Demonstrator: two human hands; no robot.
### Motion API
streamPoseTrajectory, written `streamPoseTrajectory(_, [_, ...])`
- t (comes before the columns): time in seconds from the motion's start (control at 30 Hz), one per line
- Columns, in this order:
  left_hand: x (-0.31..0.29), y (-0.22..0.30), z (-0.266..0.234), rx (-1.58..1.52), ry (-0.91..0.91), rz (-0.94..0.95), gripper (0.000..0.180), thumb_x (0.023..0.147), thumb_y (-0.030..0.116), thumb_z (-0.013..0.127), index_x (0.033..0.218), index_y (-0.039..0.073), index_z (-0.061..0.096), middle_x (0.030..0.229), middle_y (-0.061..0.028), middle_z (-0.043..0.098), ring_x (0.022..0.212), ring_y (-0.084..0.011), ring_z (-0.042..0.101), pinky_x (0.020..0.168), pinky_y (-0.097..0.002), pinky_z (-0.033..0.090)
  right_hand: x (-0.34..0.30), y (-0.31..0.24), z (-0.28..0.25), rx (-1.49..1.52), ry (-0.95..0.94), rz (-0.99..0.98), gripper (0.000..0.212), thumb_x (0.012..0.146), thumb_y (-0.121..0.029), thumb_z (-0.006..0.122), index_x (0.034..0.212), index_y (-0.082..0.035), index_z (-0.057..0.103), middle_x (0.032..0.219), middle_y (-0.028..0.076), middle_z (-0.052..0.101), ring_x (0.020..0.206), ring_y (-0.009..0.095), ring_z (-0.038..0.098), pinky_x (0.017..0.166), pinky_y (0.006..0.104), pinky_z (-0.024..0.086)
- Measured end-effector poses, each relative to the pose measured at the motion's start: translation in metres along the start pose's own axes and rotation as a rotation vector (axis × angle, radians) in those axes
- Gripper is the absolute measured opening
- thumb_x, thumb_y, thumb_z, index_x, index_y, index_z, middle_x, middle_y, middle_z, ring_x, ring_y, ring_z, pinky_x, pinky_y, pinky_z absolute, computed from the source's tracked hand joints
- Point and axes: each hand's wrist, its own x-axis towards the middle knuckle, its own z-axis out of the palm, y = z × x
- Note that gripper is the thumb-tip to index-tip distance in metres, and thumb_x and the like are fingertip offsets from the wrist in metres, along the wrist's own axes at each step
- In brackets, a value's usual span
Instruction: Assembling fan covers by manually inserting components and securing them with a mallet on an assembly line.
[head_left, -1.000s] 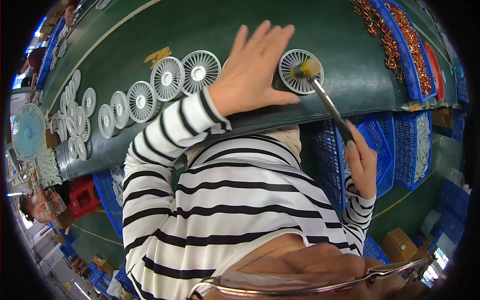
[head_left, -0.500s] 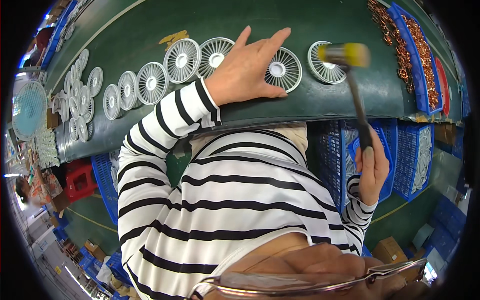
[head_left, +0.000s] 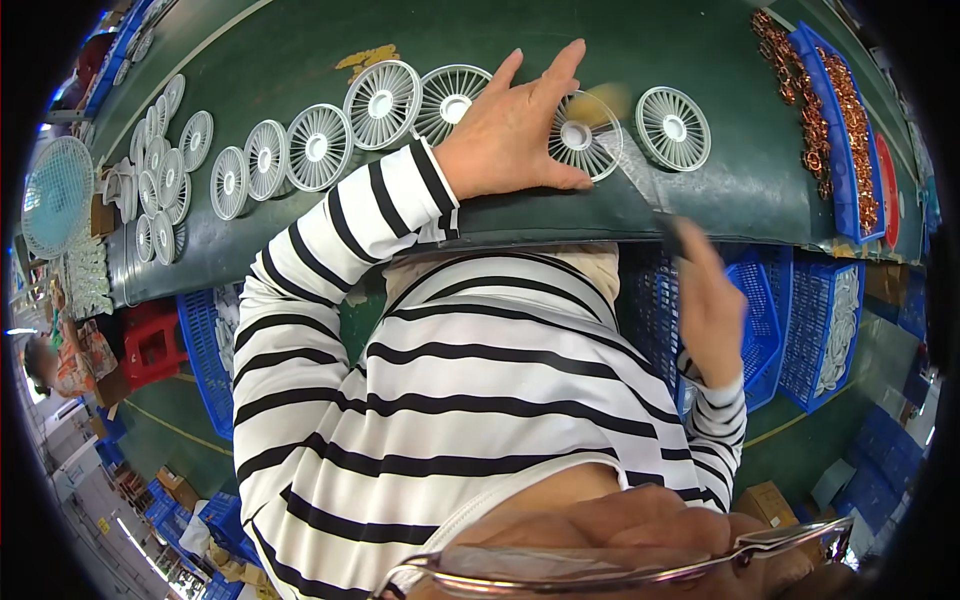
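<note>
My left hand (head_left: 512, 125) is spread over the left part of a white spoked disc (head_left: 576, 134), its thumb at the near rim and fingers at the far rim. My right hand (head_left: 708, 305) is closed round the dark handle of a mallet (head_left: 634, 165). The mallet is smeared by motion, and its yellowish head is over the far right part of that disc. To the right lies another spoked disc (head_left: 672, 128), apart from both hands. Left of my left hand, a row of similar discs (head_left: 319, 147) runs along the table, one partly behind my fingers.
The green table (head_left: 640, 35) has a bunched pile of white discs (head_left: 160, 180) at its left end. Copper-coloured rings (head_left: 805, 120) lie beside a long blue tray (head_left: 862, 225) at right. Blue crates (head_left: 822, 330) stand below the edge, with a red stool (head_left: 150, 340) at left.
The mallet has swung left from the rightmost disc to the one beside my left hand. My right hand has moved left and farther from me. My left hand keeps its spread pose.
</note>
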Motion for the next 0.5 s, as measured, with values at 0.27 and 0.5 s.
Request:
streamPoseTrajectory(0.27, [-0.014,-0.004,-0.035,0.225,0.068,0.104,0.110,0.063,0.049,0.080,0.147,0.006,0.023,0.142,-0.0180,0.041,0.136,-0.0399,0.031,0.112,-0.0593,0.015,-0.001,-0.009,-0.023,0.229,-0.235,0.464,0.035,0.093,-0.005,0.053,0.128,-0.003,0.057,0.082,0.016,0.065,0.060,0.013,0.053,0.060,0.0245,0.045])
streamPoseTrajectory(0.5, [-0.052,-0.031,-0.072,0.288,-0.020,-0.037,0.110,0.061,0.038,0.084,0.149,0.011,0.023,0.141,-0.0169,0.044,0.134,-0.0413,0.034,0.112,-0.0599,0.016,-0.010,0.000,-0.001,0.299,-0.227,0.342,0.032,0.093,-0.008,0.055,0.125,-0.004,0.059,0.085,0.018,0.066,0.060,0.014,0.055,0.060,0.0251,0.046])
